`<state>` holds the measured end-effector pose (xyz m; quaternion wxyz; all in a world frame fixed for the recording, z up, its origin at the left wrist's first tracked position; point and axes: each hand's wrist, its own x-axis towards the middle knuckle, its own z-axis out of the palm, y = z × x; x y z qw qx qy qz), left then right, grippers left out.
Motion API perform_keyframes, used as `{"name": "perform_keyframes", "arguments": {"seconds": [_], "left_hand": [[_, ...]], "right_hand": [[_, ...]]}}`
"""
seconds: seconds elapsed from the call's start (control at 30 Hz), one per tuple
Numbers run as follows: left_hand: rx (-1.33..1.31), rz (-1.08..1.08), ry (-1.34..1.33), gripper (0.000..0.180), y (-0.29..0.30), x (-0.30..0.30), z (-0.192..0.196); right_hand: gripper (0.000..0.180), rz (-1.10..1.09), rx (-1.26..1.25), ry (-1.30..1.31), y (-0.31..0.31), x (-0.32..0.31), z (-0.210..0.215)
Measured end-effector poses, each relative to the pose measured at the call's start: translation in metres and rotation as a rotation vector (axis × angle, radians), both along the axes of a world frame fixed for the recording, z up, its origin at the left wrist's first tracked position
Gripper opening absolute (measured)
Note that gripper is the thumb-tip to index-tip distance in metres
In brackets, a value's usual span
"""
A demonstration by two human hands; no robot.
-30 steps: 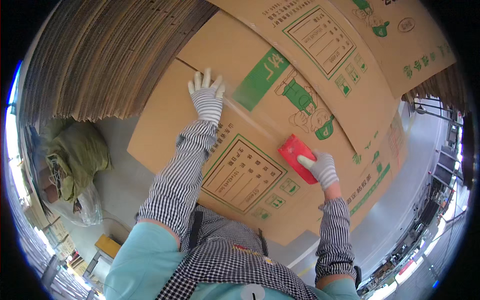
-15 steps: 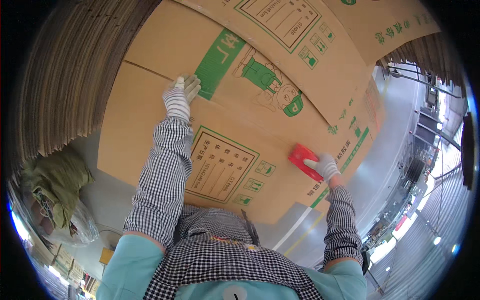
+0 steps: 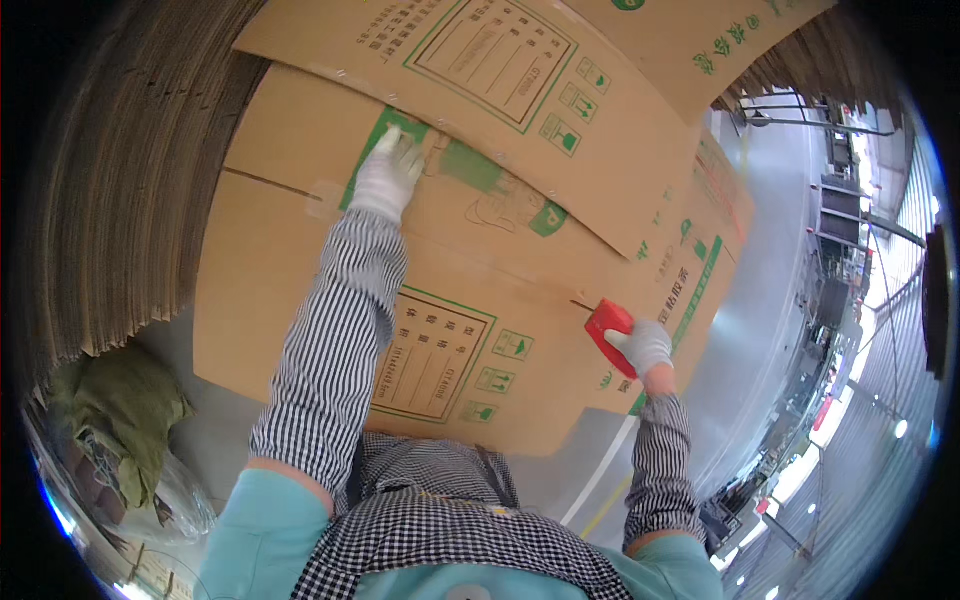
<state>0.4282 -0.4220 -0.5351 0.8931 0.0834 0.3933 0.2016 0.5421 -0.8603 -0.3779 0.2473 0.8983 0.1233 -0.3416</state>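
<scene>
The left hand (image 3: 387, 176) has slid farther up the flattened carton (image 3: 290, 300), fingers apparently spread flat; the right hand (image 3: 643, 346) still grips the red tool (image 3: 607, 327).

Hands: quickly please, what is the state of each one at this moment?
Left hand: open, pressed flat on the cardboard box.
Right hand: closed, holding the red tool against the box.

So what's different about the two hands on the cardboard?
The left hand reaches far up and lies flat on the cardboard box, holding nothing. The right hand stays lower, near the box's right end, and grips a red tool against it. The left arm looks stretched out, the right one bent closer in. Both hands wear pale knit gloves above checked sleeves.
</scene>
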Motion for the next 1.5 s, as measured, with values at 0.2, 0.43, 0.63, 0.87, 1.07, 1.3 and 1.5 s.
{"name": "perform_keyframes", "arguments": {"seconds": [0.2,0.43,0.63,0.87,1.07,1.3,1.5], "left_hand": [[0.132,-0.016,0.436,0.065,-0.015,0.087,0.007],[0.245,-0.177,0.285,0.057,-0.1,-0.002,0.056],[0.714,-0.338,0.461,0.048,-0.178,-0.291,0.053],[0.412,-0.076,0.847,0.063,-0.235,-0.429,-0.018],[0.073,-0.05,0.992,0.08,-0.26,-0.428,-0.053],[0.208,0.028,0.347,0.051,-0.3,-0.401,0.072],[0.717,-0.021,0.541,0.05,-0.293,-0.375,0.243]], "right_hand": [[0.048,-1.111,0.98,-0.035,-0.195,-0.09,0.024],[0.066,-1.555,1.643,-0.354,-0.361,-0.159,-0.052],[0.06,-1.471,1.381,-0.541,-0.406,-0.184,-0.107],[0.062,-1.028,0.589,-0.479,-0.418,-0.223,-0.197],[0.058,-1.191,1.075,-0.112,-0.371,-0.243,-0.256],[0.087,-1.632,1.516,0.342,-0.224,-0.277,-0.059],[0.072,-1.33,1.563,0.416,-0.266,-0.279,-0.051]]}}
